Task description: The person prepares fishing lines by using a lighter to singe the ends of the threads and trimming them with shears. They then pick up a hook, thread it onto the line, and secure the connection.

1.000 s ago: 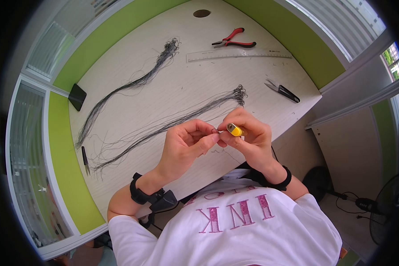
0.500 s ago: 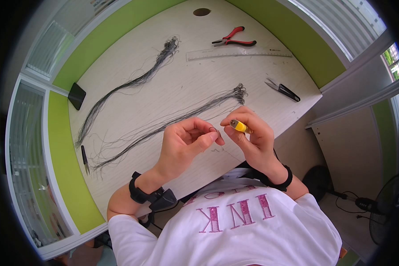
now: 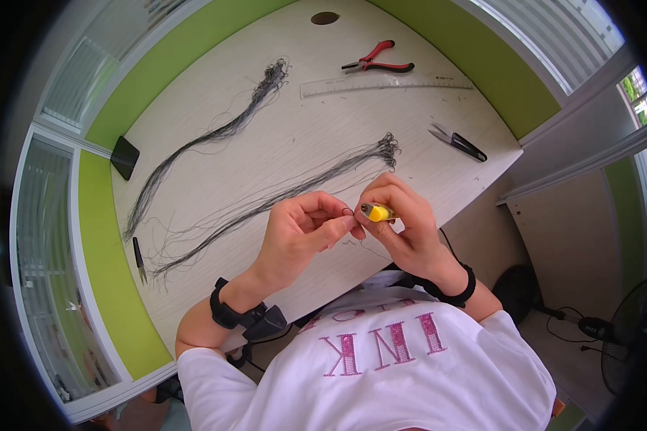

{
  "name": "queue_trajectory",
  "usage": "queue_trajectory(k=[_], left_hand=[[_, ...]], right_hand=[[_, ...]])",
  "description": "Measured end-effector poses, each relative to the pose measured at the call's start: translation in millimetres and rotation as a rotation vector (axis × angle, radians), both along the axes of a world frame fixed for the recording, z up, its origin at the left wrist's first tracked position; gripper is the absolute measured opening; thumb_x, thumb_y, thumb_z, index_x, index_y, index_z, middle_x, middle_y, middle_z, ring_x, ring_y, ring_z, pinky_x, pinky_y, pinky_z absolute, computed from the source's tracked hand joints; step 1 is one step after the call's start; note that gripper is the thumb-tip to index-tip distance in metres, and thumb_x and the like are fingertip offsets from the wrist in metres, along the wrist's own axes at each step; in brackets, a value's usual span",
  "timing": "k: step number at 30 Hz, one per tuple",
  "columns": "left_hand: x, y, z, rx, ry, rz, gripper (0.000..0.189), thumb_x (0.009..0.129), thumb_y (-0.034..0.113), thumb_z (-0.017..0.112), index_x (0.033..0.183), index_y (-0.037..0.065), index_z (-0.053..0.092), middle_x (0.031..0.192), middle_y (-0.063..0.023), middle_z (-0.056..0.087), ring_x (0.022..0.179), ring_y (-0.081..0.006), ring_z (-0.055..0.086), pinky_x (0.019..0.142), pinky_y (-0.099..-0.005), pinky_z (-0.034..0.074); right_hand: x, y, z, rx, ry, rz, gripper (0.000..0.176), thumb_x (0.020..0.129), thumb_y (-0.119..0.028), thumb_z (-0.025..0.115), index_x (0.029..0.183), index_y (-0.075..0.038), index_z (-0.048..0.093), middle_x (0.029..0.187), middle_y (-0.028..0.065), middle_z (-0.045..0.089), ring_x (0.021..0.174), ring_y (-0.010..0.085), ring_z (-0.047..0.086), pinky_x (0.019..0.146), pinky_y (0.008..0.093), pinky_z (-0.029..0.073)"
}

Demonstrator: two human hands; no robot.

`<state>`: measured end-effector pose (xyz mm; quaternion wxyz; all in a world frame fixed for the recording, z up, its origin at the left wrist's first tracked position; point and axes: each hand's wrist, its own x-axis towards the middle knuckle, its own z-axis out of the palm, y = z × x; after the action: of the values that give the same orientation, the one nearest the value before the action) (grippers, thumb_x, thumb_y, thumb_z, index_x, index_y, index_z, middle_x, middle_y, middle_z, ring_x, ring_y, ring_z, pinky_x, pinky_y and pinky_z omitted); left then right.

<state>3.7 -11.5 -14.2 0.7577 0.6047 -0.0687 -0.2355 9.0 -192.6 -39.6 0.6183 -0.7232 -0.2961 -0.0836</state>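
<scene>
My left hand (image 3: 305,226) pinches a small dark ring or hook (image 3: 348,212) between thumb and fingertips. Fingers of my right hand (image 3: 402,219) are closed round a yellow tool (image 3: 379,212) with a metal end. Both hands' fingertips meet, or nearly so, above the table's near edge. A thin line hangs below them. Just beyond my hands lies a bundle of dark strands (image 3: 287,192) with small hooks or loops at its right end. Farther back, a second such bundle (image 3: 226,131) curves across the table.
Red-handled pliers (image 3: 378,65) lie at the back above a clear ruler (image 3: 388,86). Black snips (image 3: 459,143) are on the right. At the left are another black tool (image 3: 139,258) and a dark flat object (image 3: 124,158). Green panels (image 3: 474,72) border the white table (image 3: 323,115).
My right hand has moved left, closing the gap to my left hand's fingertips. The yellow tool has shifted left with it and now points more to the left.
</scene>
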Motion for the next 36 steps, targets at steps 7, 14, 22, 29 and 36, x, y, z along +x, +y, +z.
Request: queue_trajectory(k=[7, 14, 22, 29, 36], left_hand=[[0, 1, 2, 0.02, -0.01, -0.002, 0.012, 0.084, 0.008, 0.058, 0.091, -0.001, 0.058, 0.079, -0.0085, 0.064, 0.063, -0.0027, 0.048, 0.056, -0.0171, 0.038], [4, 2, 1, -0.097, 0.171, 0.0, 0.012, 0.083, 0.012, 0.056, 0.089, 0.002, 0.059, 0.078, -0.0082, 0.064, 0.056, -0.0029, 0.042, 0.051, -0.0171, 0.033], [6, 3, -1, -0.165, 0.272, -0.086, 0.016, 0.084, 0.015, 0.056, 0.092, 0.002, 0.06, 0.077, -0.0072, 0.063, 0.056, -0.0031, 0.042, 0.051, -0.0163, 0.033], [6, 2, -1, -0.122, 0.208, -0.094, 0.015, 0.083, 0.014, 0.058, 0.091, 0.001, 0.059, 0.077, -0.0081, 0.063, 0.056, -0.0032, 0.042, 0.051, -0.0165, 0.033], [7, 3, 0, -0.088, 0.22, -0.127, 0.014, 0.081, 0.013, 0.057, 0.088, 0.001, 0.057, 0.075, -0.0093, 0.061, 0.054, -0.0037, 0.042, 0.049, -0.0163, 0.033]], right_hand=[[1, -1, -11, 0.142, 0.216, 0.056, 0.011, 0.08, 0.005, 0.056, 0.09, 0.001, 0.055, 0.083, 0.0068, 0.053, 0.074, 0.0148, 0.055, 0.062, 0.024, 0.045], [4, -4, -6, 0.136, 0.054, 0.053, 0.022, 0.074, 0.009, 0.056, 0.094, -0.001, 0.058, 0.087, 0.0071, 0.056, 0.077, 0.0153, 0.056, 0.065, 0.0243, 0.045], [7, -2, -8, 0.149, 0.024, 0.1, 0.021, 0.073, 0.01, 0.055, 0.091, 0.0, 0.057, 0.087, 0.0074, 0.055, 0.078, 0.0161, 0.056, 0.066, 0.025, 0.045], [5, 0, -11, 0.153, 0.162, 0.108, 0.013, 0.08, 0.006, 0.054, 0.091, 0.001, 0.055, 0.087, 0.0068, 0.053, 0.076, 0.0133, 0.052, 0.063, 0.0235, 0.042], [11, -9, -2, 0.134, 0.039, 0.142, 0.027, 0.07, 0.011, 0.057, 0.093, -0.002, 0.062, 0.089, 0.0062, 0.054, 0.078, 0.0155, 0.055, 0.065, 0.025, 0.044]])
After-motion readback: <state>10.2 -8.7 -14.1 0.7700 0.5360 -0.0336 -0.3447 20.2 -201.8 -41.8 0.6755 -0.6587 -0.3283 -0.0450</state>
